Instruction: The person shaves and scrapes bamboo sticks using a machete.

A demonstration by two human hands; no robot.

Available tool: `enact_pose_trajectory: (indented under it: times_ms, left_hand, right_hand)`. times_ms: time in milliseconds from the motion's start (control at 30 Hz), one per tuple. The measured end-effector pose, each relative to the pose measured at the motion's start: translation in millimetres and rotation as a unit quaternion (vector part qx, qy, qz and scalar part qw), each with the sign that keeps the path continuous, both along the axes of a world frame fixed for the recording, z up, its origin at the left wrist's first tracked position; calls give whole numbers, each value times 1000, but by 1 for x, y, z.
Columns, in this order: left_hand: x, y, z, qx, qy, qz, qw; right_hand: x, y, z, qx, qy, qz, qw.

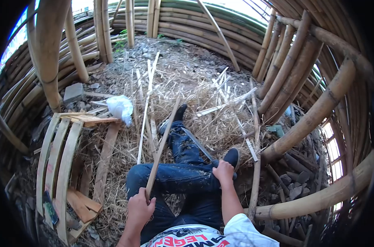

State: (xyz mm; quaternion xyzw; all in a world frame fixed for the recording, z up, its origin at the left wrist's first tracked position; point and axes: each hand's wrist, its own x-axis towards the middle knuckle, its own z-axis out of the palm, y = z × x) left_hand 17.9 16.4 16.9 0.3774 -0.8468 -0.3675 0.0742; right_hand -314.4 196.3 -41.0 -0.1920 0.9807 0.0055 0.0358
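My left hand (141, 208) is closed round the lower end of a long split bamboo strip (164, 140), which slants up and away over my bent leg. My right hand (223, 171) grips the dark handle of a machete (198, 145) beside my knee. The blade points forward and to the left across my jeans (182, 147), apart from the strip. Pale shavings (199, 96) cover the ground round my feet, and bits of them cling to the jeans.
Left of me stands a wooden slatted crate (67, 154) with a white plastic bag (120, 108) by its far corner. Loose bamboo strips (145, 119) lie ahead. Thick bamboo poles (314, 121) rise on the right, above rubble (296, 187). Stacked bamboo (203, 26) closes off the back.
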Motion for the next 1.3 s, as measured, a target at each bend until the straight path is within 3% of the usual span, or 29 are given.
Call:
enact_pose_trajectory:
  times_ms: [133,467,567,667,700,867,933,1067,1233,1300]
  left_hand:
    - [2,0,0,-59,29,-18,998]
    - [3,-6,-16,-15,69,-40,997]
    - [2,-9,-19,-7,71,-36,997]
    - [4,-10,-32,-22,77,-44,996]
    - [4,-11,-31,-28,82,-43,995]
    - [0,-10,-29,-38,65,-42,996]
    - [-3,-9,-29,-40,65,-45,996]
    - [-5,-6,-26,-53,54,-32,997]
    - [-2,-5,-36,-93,69,-24,993]
    - [0,-5,-37,-110,70,-25,991]
  right_hand:
    - [0,0,0,-3,1,0,1000]
    - [7,4,2,-93,-2,-54,994]
    - [10,18,-1,-233,6,-96,968]
    - [12,32,-6,-423,0,-15,906]
    - [18,31,-2,-445,-64,-70,891]
    - [73,-4,31,-533,-74,-16,843]
    - [100,-25,72,-470,-60,105,874]
    - [124,-54,90,-411,-103,293,857]
    - [133,-70,87,-244,-132,444,852]
    - [130,-71,87,-210,-119,456,856]
